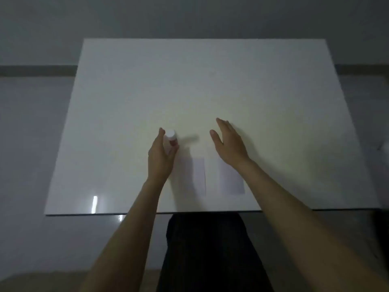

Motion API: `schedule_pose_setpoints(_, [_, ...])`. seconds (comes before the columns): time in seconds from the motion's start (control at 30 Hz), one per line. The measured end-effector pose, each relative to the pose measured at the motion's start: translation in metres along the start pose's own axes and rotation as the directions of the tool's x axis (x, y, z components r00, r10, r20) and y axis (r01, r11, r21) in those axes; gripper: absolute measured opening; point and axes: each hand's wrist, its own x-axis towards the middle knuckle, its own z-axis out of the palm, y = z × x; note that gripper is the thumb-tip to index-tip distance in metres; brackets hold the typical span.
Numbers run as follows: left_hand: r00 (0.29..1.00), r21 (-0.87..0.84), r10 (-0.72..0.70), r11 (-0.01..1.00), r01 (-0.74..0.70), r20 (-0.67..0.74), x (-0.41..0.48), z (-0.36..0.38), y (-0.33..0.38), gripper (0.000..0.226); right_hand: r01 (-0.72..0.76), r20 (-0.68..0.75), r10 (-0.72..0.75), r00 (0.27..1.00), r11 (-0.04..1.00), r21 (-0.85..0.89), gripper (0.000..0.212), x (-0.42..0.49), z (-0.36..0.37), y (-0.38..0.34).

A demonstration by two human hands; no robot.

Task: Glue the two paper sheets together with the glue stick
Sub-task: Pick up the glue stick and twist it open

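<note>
A glue stick [171, 136] with a white cap stands upright on the white table [126, 102]. My left hand [161, 157] curls around it, thumb and fingers on its lower body. Two small pale paper sheets lie side by side near the front edge: the left sheet [196, 178] and the right sheet [230, 182], a narrow gap between them. My right hand [228, 142] hovers with fingers apart just beyond the right sheet, holding nothing; its wrist covers that sheet's far corner.
The glossy white table top fills the middle of the view, its front edge [147, 213] close to my body. Grey floor and wall surround it. My dark-clothed legs [206, 249] sit under the front edge.
</note>
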Motion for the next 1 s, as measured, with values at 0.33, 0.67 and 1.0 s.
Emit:
schedule_pose_setpoints(0.33, [0.867, -0.09, 0.39, 0.896, -0.435, -0.31, 0.0, 0.018, -0.02, 0.032, 0.417, -0.407, -0.319, 0.856, 0.891, 0.18, 0.039, -0.015, 0.029, -0.021])
schedule_pose_setpoints(0.67, [0.74, 0.11, 0.6, 0.794, -0.598, -0.305, -0.095, -0.011, -0.008, 0.034, 0.439, -0.269, -0.368, 0.89, 0.853, 0.284, 0.019, -0.118, 0.009, -0.034])
schedule_pose_setpoints(1.0, [0.715, 0.283, 0.641, 0.767, -0.577, -0.279, -0.1, -0.006, 0.002, 0.033, 0.393, -0.235, -0.336, 0.912, 0.88, 0.265, 0.015, -0.12, 0.004, -0.022])
